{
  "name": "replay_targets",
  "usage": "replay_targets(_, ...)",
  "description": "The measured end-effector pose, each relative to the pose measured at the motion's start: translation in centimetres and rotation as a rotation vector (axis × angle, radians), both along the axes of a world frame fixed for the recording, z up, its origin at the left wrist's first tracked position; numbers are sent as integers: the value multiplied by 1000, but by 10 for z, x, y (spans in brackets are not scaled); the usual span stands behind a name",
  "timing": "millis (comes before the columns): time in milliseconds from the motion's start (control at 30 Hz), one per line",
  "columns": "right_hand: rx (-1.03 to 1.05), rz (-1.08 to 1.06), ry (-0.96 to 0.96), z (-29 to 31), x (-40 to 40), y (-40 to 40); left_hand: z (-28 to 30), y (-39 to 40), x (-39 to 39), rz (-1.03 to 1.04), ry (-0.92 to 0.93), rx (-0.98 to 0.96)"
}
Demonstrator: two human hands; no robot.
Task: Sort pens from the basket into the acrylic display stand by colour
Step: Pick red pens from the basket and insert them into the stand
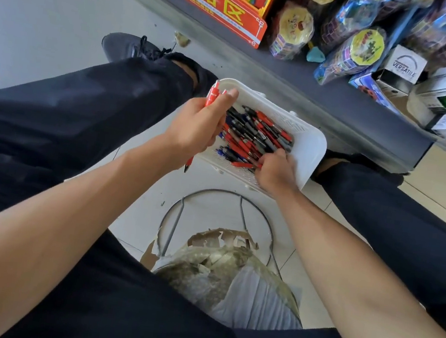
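Nearest the camera, dark trousers (pixel 120 297) are seen on both legs, spread wide, with a worn stool seat (pixel 227 280) between them; its covering is torn and peeling, and a metal ring (pixel 221 194) of the stool frame is seen below it against the pale tiled floor (pixel 37 16). Two bare forearms are stretched forward over the stool.

Beyond the ring, a white perforated basket (pixel 308 149) is set on the floor between the feet, tilted in the view. A heap of pens (pixel 257 136), red, blue and dark ones mixed, is held in it. The right hand (pixel 275 170) is lowered into the near corner of the basket, and a single red pen (pixel 245 165) is pinched between its curled fingers, lying almost flat just over the heap. The left hand (pixel 196 125) is held over the basket's left edge, and a bundle of red pens (pixel 212 96) is gripped in it, fingers and thumb curled round them; their capped ends stick out past the thumb, and one tip shows below the wrist.

A dark shoe (pixel 130 47) is seen on the floor past the left knee. Farthest off, a grey shelf base (pixel 311 95) runs across, with a red and yellow sign (pixel 209 2) bearing Chinese characters, bagged toys (pixel 353 50) and white boxes (pixel 405 64) on it
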State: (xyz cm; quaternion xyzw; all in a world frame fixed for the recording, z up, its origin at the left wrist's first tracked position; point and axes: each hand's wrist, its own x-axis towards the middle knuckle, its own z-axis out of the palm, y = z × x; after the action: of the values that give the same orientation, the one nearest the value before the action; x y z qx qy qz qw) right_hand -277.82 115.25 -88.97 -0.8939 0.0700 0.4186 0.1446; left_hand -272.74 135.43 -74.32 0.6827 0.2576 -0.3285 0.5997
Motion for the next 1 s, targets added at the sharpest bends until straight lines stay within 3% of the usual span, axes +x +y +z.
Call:
replay_targets(133,-23,45,-63,-1,1,-1,-2,0,-2,-32,36,11)
replay_targets(233,152,-41,-41,8,6,-4,-3,0,-3,-61,26,51)
replay_targets(433,640,-603,26,50,25,-14,-8,1,-6,-105,-7,136)
replay_targets(533,813,-691,61,73,31,-15,-5,-4,-8,-133,-59,223)
replay_targets(700,1088,-576,187,112,35,-5,9,-9,-5,-167,-118,179)
replay_targets(900,1054,-401,191,118,35,3,15,-16,-4,-224,-114,194)
replay_targets(1000,1064,-330,307,117,33,6,13,-16,-4,-237,-105,242)
